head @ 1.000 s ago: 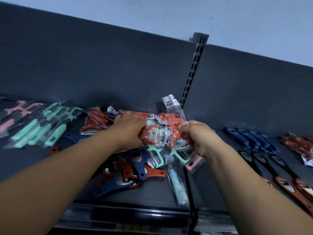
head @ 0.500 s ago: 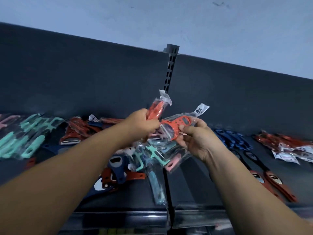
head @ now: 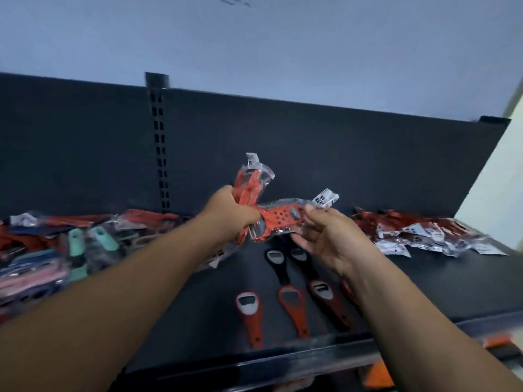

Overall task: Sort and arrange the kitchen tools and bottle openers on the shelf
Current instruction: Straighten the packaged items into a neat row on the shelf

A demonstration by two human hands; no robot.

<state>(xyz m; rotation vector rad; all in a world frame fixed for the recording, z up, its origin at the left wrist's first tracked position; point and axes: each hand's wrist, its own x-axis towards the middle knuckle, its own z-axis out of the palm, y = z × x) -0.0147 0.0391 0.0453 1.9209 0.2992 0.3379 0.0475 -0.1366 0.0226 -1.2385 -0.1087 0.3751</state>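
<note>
Both hands have shifted rightward along the shelf point(head: 430, 281) since half a second ago: they hung over the mixed heap then, and now they hang over the row of bottle openers. The left hand point(head: 230, 220) grips two bagged orange tools at once, its fingers curled round where they cross. One, the upright orange pack point(head: 252, 181), sticks up past the knuckles with a white label at its tip. The other, the flat orange pack point(head: 278, 219), runs out to the right, its perforated handle showing through the clear bag.

The right hand point(head: 332, 239) is relaxed and partly spread, not closed. Its index fingertip touches the far end of the flat orange pack just under the label, and the thumb sits below the bag (whether it presses there is hard to tell).

Both packs are held in the air above the middle of the shelf, in front of the dark back panel point(head: 325, 148).

Below them, orange bottle openers point(head: 249, 312) lie side by side near the shelf's front edge, with black bottle openers point(head: 276, 264) just behind, partly hidden by the right forearm. A heap of red packs point(head: 424, 232) with white labels lies along the back edge towards the right end. The mixed heap point(head: 70, 247) of teal, pink, blue and red tools lies blurred at the left end, left of the slotted upright point(head: 160, 154).
</note>
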